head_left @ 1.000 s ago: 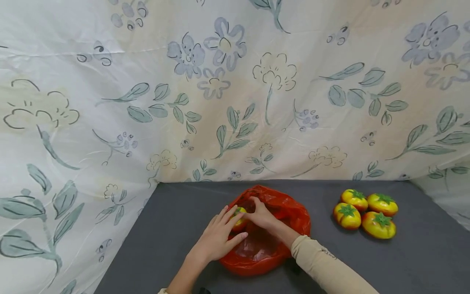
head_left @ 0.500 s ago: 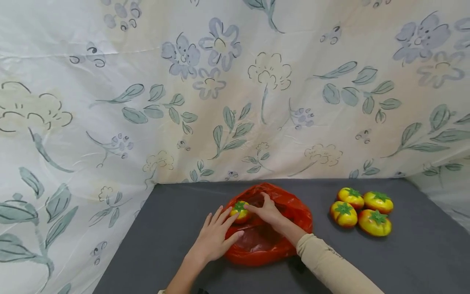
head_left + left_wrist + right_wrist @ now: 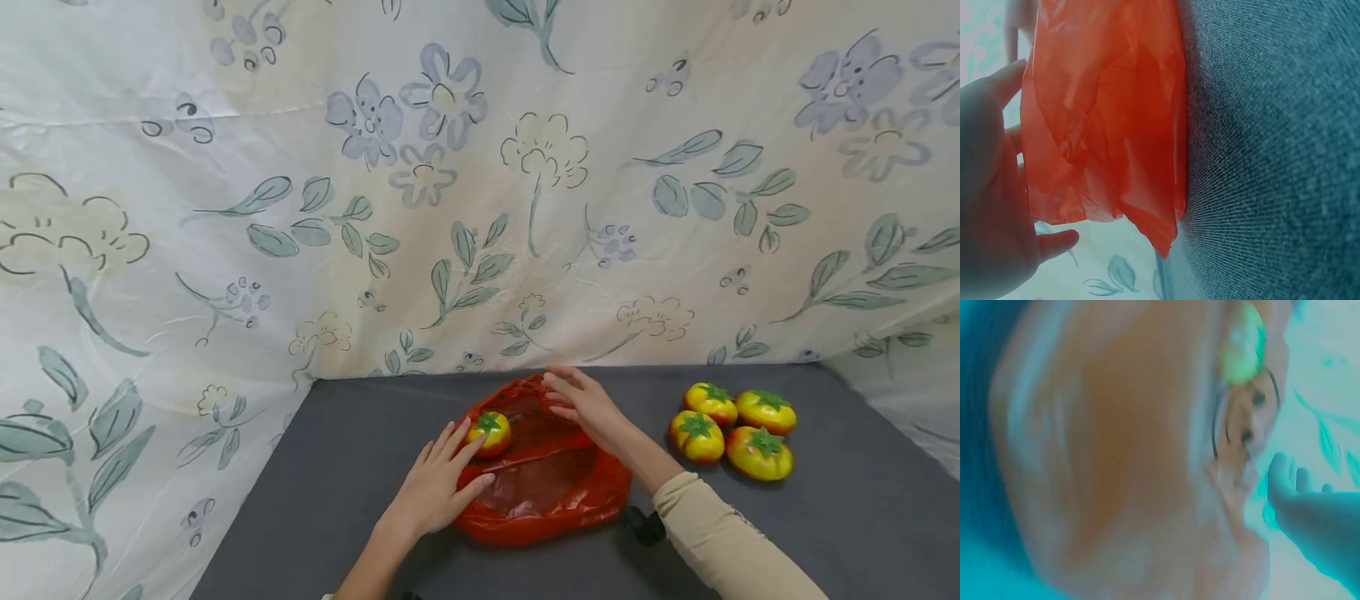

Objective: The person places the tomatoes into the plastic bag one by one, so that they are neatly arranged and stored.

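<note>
A red plastic bag (image 3: pixel 540 508) stands with its mouth spread wide on the dark table. Inside its left part sits a yellow-and-red toy fruit (image 3: pixel 492 435) with a green star-shaped leaf top. My left hand (image 3: pixel 433 492) rests at the bag's left side, fingers spread, the fingertips by the fruit. In the left wrist view, that hand's fingers (image 3: pixel 1004 81) lie along the bag's wall (image 3: pixel 1116 112) without curling round it. My right hand (image 3: pixel 588 406) hovers over the bag's back right rim with loosely bent fingers and nothing in them. The right wrist view is blurred.
Several similar toy fruits (image 3: pixel 759 454) form a cluster on the table (image 3: pixel 352 433) to the right of the bag. A floral cloth (image 3: pixel 480 208) hangs behind the table and along its left side.
My right hand has left the fruit and moved right and back, out of the bag's middle. The fruit stays at the bag's left. My left hand has barely moved.
</note>
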Tool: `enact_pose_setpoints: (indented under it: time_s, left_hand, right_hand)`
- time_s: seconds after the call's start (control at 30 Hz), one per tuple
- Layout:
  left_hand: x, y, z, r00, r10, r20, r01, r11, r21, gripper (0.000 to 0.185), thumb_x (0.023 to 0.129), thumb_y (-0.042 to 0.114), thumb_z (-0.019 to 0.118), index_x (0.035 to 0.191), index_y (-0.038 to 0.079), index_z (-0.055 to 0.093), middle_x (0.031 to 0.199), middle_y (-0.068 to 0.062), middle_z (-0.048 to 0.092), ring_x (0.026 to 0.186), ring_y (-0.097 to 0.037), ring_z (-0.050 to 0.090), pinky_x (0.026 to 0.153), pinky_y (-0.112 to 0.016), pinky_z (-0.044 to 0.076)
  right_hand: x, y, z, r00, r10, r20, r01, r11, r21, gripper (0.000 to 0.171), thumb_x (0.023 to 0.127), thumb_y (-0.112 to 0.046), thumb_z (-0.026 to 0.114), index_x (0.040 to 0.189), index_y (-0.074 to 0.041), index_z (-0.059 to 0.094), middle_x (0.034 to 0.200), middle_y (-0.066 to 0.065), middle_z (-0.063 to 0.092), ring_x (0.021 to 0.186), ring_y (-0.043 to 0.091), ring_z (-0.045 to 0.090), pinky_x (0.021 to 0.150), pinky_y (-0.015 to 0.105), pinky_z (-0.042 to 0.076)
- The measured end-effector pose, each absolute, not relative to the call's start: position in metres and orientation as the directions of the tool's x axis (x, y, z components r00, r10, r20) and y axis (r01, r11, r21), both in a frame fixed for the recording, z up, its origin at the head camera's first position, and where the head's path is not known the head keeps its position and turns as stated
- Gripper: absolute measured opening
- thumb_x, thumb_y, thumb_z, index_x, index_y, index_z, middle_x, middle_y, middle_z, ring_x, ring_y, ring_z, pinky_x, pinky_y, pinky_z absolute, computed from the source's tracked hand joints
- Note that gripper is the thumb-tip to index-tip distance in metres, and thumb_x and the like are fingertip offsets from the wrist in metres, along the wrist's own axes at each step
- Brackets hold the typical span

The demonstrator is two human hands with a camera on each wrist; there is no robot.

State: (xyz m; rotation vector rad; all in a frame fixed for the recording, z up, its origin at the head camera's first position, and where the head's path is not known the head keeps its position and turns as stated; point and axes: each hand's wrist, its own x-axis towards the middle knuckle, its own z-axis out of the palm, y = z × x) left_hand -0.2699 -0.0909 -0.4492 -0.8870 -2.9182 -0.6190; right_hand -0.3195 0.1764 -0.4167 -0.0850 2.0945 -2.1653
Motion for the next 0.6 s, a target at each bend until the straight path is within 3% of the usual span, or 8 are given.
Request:
enact_pose_setpoints:
  time_s: [0.2, 0.37, 0.6]
  left_hand:
    - [-0.269, -0.091, -0.450, -0.834, 0.533, 0.144, 0.545, 0.750, 0.375, 0.067, 0.094, 0.058, 0.043, 0.147, 0.017, 0.040, 0.157, -0.008, 0.020, 0.142, -0.032, 0.014, 0.107, -0.060, 0.018]
    - [-0.270, -0.091, -0.451, -0.835, 0.530, 0.150, 0.543, 0.744, 0.389, 0.067, 0.094, 0.058, 0.042, 0.147, 0.017, 0.039, 0.157, -0.007, 0.019, 0.142, -0.031, 0.013, 0.107, -0.060, 0.018]
    - [-0.271, -0.091, -0.452, -0.837, 0.524, 0.157, 0.540, 0.744, 0.395, 0.067, 0.094, 0.058, 0.042, 0.147, 0.018, 0.039, 0.157, -0.007, 0.020, 0.142, -0.032, 0.014, 0.107, -0.059, 0.020]
  right_hand:
    - [-0.318, 0.221, -0.401, -0.989, -0.149, -0.008, 0.031, -0.152, -0.988, 0.069, 0.101, -0.039, 0.044, 0.151, -0.002, 0.015, 0.145, 0.023, 0.029, 0.126, 0.031, 0.041, 0.106, 0.046, 0.032]
    - [-0.315, 0.255, -0.388, -0.992, -0.125, 0.023, 0.003, -0.204, -0.979, 0.069, 0.101, -0.041, 0.043, 0.152, -0.006, 0.012, 0.142, 0.015, 0.031, 0.113, 0.015, 0.049, 0.104, 0.039, 0.036]
    - [-0.307, 0.304, -0.372, -0.992, -0.120, 0.031, 0.006, -0.302, -0.953, 0.069, 0.101, -0.041, 0.040, 0.154, -0.014, 0.005, 0.138, 0.006, 0.032, 0.114, 0.013, 0.046, 0.095, 0.026, 0.044]
